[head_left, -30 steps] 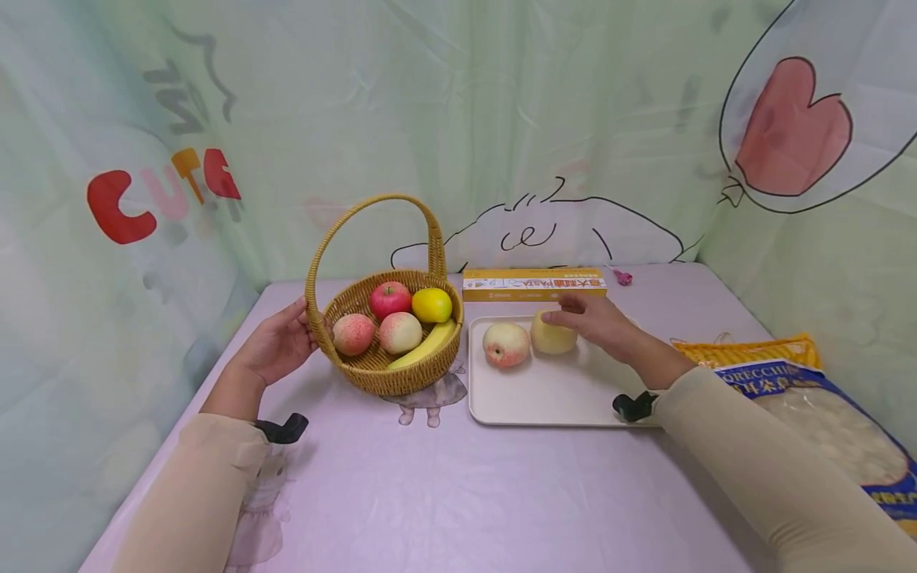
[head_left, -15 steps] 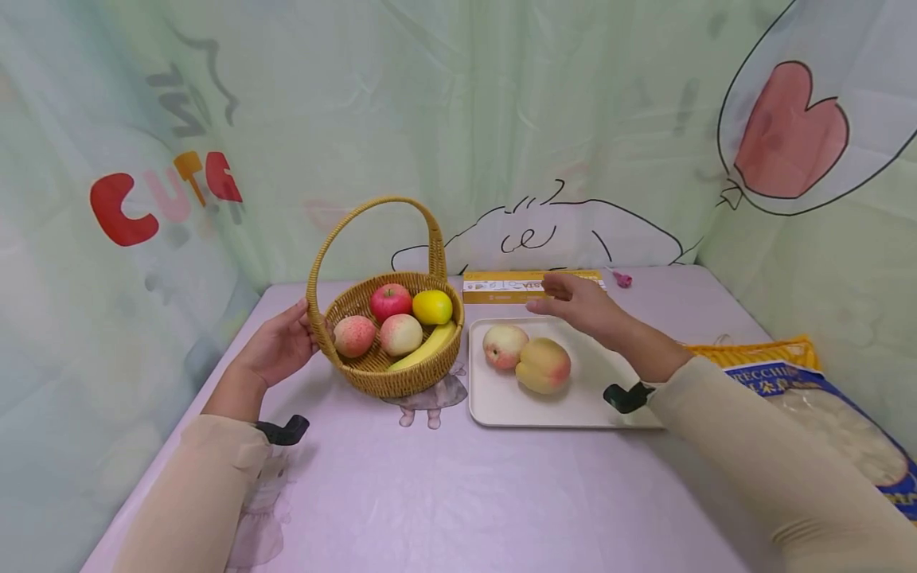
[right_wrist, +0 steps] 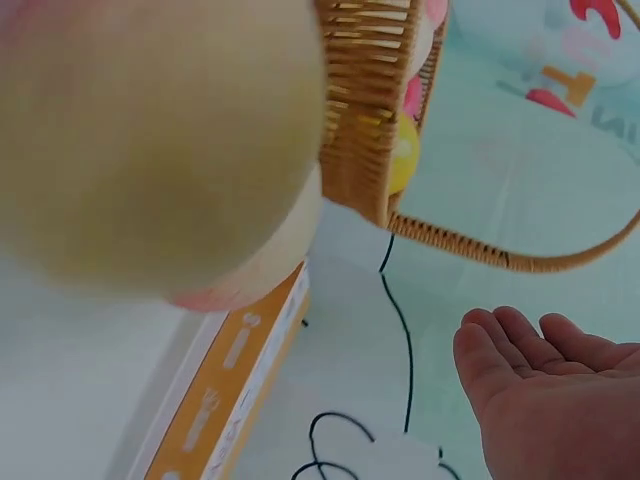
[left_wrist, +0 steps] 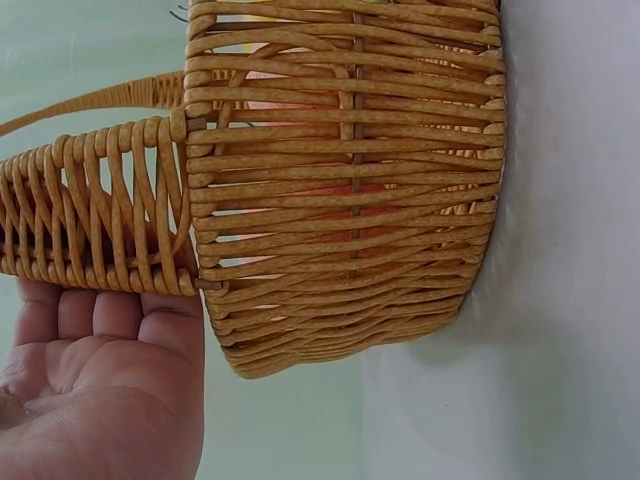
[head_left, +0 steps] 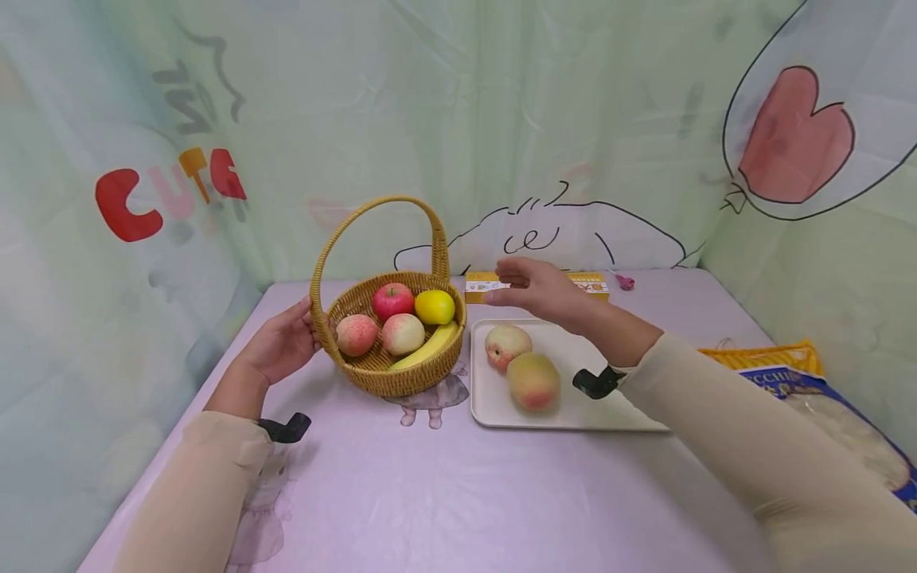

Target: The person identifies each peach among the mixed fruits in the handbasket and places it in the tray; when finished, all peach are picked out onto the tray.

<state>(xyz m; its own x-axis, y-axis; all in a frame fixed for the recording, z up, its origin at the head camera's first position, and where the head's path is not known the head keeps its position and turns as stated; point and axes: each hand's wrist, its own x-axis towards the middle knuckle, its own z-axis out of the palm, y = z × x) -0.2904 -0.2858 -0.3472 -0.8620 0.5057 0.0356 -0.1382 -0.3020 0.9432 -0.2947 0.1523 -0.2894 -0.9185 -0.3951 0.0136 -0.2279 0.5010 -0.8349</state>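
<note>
At the left, my left hand (head_left: pixel 281 344) holds the upright handle of a wicker basket (head_left: pixel 390 383); its fingers pass behind the woven strap (left_wrist: pixel 95 200). In the basket lie a red apple (head_left: pixel 393 301), a yellow round fruit (head_left: pixel 435 307), two pinkish peaches (head_left: pixel 403 334) and a banana (head_left: pixel 430 350). Above the back of a white tray (head_left: pixel 609 415), my right hand (head_left: pixel 548 293) hovers with fingers extended and nothing in it. Two peaches are on the tray: a pale one (head_left: pixel 508 347), and a blurred yellowish one (head_left: pixel 533 383) in front of it.
An orange-and-white pasta box (head_left: pixel 591 283) lies behind the tray, partly covered by my right hand. To the right, a blue and yellow pasta bag (head_left: pixel 824 414) is partly hidden by my sleeve. A small pink object (head_left: pixel 626 282) sits at the back.
My right hand has left the yellowish peach and moved left and upward. That peach has shifted toward the tray's front edge and turned. My left hand stays at the basket handle.
</note>
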